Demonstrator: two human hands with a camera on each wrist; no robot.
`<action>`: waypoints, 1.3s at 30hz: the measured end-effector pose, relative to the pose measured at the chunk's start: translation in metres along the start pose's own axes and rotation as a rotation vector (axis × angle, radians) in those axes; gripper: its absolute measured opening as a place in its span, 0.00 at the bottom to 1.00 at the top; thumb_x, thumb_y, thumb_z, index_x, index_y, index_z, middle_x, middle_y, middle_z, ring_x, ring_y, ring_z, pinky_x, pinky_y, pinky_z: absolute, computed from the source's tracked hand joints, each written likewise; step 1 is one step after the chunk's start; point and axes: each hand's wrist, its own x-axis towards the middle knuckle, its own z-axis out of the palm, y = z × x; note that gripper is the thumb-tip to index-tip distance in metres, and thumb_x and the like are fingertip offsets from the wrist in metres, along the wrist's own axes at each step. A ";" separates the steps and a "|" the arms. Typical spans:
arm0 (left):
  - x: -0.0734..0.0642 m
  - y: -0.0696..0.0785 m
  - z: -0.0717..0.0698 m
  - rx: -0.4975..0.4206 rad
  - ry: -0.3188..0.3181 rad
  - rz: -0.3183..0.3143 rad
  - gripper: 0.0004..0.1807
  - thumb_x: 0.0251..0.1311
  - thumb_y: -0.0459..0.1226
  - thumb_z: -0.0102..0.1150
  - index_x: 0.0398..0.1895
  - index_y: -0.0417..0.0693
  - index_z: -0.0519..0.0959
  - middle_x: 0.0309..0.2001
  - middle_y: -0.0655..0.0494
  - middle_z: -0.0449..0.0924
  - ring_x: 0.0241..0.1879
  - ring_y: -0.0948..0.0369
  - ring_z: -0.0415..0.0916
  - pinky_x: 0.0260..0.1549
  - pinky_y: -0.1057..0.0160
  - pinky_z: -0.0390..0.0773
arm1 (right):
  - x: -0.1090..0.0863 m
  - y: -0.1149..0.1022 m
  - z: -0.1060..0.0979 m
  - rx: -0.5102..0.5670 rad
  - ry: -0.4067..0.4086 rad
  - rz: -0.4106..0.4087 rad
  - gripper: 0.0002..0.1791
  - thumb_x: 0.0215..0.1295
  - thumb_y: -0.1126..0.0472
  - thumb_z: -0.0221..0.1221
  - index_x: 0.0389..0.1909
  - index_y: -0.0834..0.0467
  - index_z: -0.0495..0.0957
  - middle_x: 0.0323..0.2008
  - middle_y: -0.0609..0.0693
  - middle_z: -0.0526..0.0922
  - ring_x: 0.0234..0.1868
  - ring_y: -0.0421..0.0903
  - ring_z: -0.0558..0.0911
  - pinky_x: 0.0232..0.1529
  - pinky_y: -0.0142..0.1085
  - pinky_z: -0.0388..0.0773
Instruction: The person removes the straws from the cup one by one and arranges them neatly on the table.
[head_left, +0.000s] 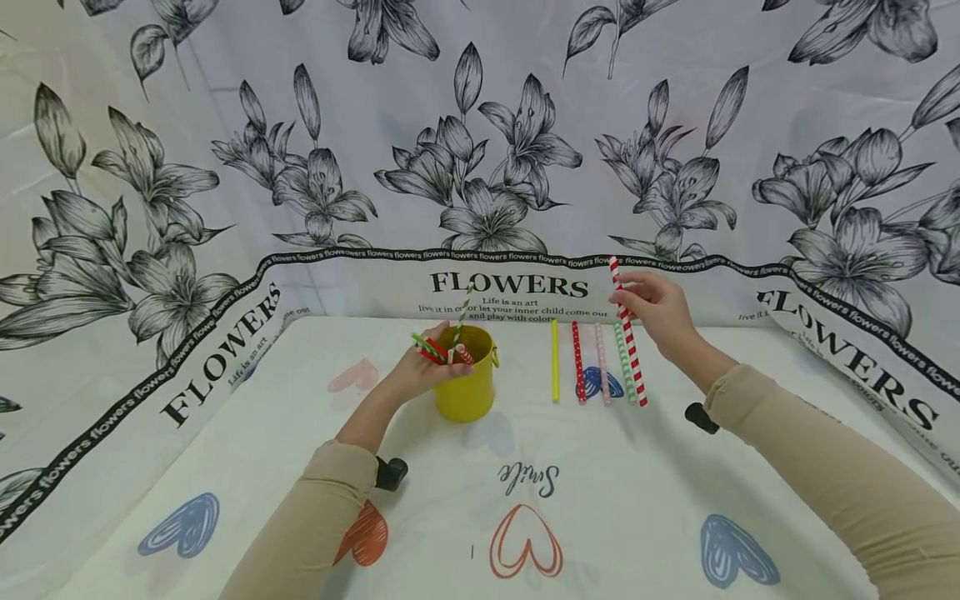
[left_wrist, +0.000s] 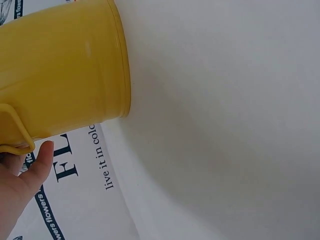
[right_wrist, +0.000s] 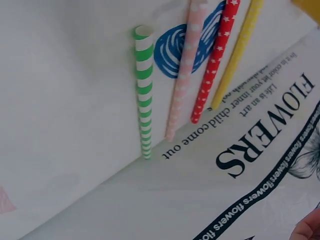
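On the left, a yellow bucket (head_left: 465, 396) stands on the table with several paper straws (head_left: 429, 348) in it, among them a tall green-striped one (head_left: 462, 312). My left hand (head_left: 412, 372) grips it at the rim, thumb across the front. In the left wrist view the bucket (left_wrist: 65, 70) shows its side and small handle (left_wrist: 20, 132), beside the hand (left_wrist: 27, 187). At the right, my right hand (head_left: 660, 308) pinches a red-and-white striped paper straw (head_left: 628, 342) near its upper end. Only fingertips (right_wrist: 307, 227) of that hand show in the right wrist view.
Side by side on the table (head_left: 600, 492) lie a yellow straw (head_left: 555, 362), a red starred one (head_left: 578, 362), a pink one (head_left: 602, 367) and a green-and-white striped one (right_wrist: 144, 90). A flower-printed curtain (head_left: 517, 287) rises behind them.
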 end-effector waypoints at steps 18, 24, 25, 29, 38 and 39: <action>-0.002 -0.001 -0.003 -0.010 -0.001 -0.027 0.65 0.51 0.64 0.69 0.80 0.37 0.45 0.77 0.32 0.49 0.76 0.36 0.49 0.72 0.37 0.54 | 0.021 0.042 -0.044 -0.385 -0.367 0.071 0.38 0.70 0.61 0.61 0.76 0.63 0.56 0.64 0.66 0.69 0.59 0.57 0.72 0.60 0.56 0.72; -0.001 -0.002 -0.002 -0.017 -0.004 -0.019 0.64 0.53 0.62 0.68 0.80 0.36 0.45 0.77 0.33 0.49 0.76 0.37 0.48 0.73 0.37 0.52 | 0.024 0.058 -0.047 -0.397 -0.394 0.111 0.41 0.70 0.61 0.62 0.77 0.64 0.52 0.64 0.68 0.67 0.62 0.63 0.69 0.61 0.60 0.71; -0.002 -0.002 -0.002 -0.016 -0.004 -0.021 0.63 0.54 0.61 0.69 0.80 0.36 0.45 0.77 0.33 0.49 0.76 0.37 0.48 0.73 0.37 0.52 | 0.025 0.062 -0.047 -0.402 -0.398 0.122 0.42 0.70 0.61 0.62 0.78 0.64 0.52 0.64 0.68 0.67 0.63 0.63 0.69 0.62 0.60 0.71; -0.003 -0.001 -0.002 -0.013 -0.004 -0.029 0.62 0.55 0.59 0.69 0.80 0.37 0.45 0.77 0.33 0.50 0.76 0.37 0.49 0.73 0.37 0.53 | 0.028 0.076 -0.047 -0.418 -0.422 0.166 0.41 0.69 0.62 0.62 0.77 0.64 0.52 0.65 0.69 0.65 0.61 0.63 0.71 0.61 0.59 0.73; -0.003 0.000 -0.002 -0.046 -0.025 -0.013 0.73 0.43 0.73 0.66 0.80 0.37 0.44 0.76 0.33 0.52 0.76 0.37 0.50 0.72 0.36 0.53 | 0.032 0.097 -0.056 -0.460 -0.484 0.262 0.41 0.71 0.62 0.59 0.77 0.67 0.49 0.66 0.71 0.62 0.61 0.65 0.71 0.58 0.59 0.75; -0.003 0.000 -0.002 -0.048 -0.024 -0.012 0.73 0.43 0.73 0.66 0.80 0.37 0.44 0.76 0.33 0.52 0.76 0.37 0.50 0.72 0.35 0.54 | 0.033 0.099 -0.057 -0.462 -0.483 0.270 0.41 0.71 0.62 0.59 0.77 0.67 0.49 0.65 0.71 0.62 0.61 0.65 0.70 0.58 0.60 0.74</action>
